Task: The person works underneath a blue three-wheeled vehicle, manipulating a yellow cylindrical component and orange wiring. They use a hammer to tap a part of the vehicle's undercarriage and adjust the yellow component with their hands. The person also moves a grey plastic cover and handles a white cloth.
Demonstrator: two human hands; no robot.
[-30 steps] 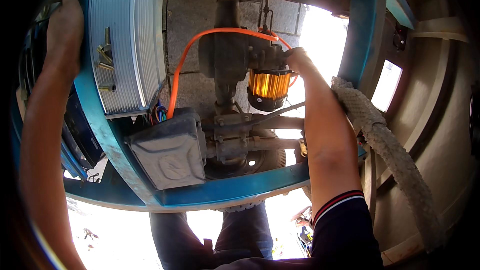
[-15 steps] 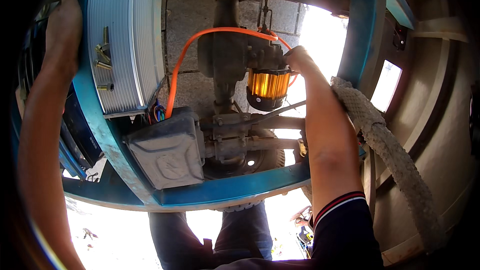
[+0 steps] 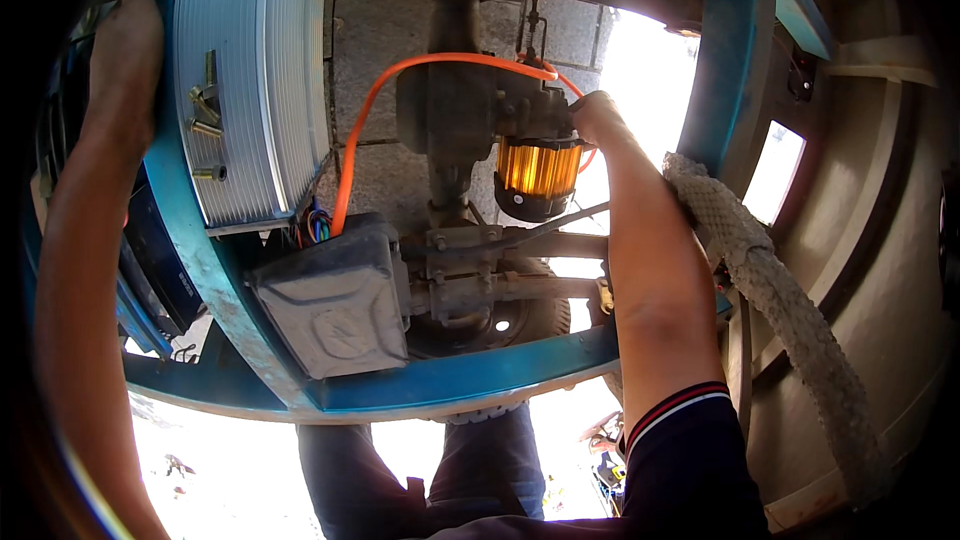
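Observation:
My right hand reaches in at the right side of a motor with gold cooling fins and black end caps. Its fingers curl in against the motor's upper end, and what they hold is hidden. An orange cable arches from the motor's top to a dark plastic box. At the far left my left hand lies against the blue metal frame, its fingers lost in shadow. Beside it stands a silver finned metal case with several loose bolts on it.
A dark axle housing runs down the middle, with a tyre below it. A grey padded strip hangs along the right. Blue frame bars surround the opening, and paving shows underneath. Colored wires come out beside the plastic box.
Almost nothing differs. My right hand and forearm have shifted very slightly at the motor; my left hand stays against the frame.

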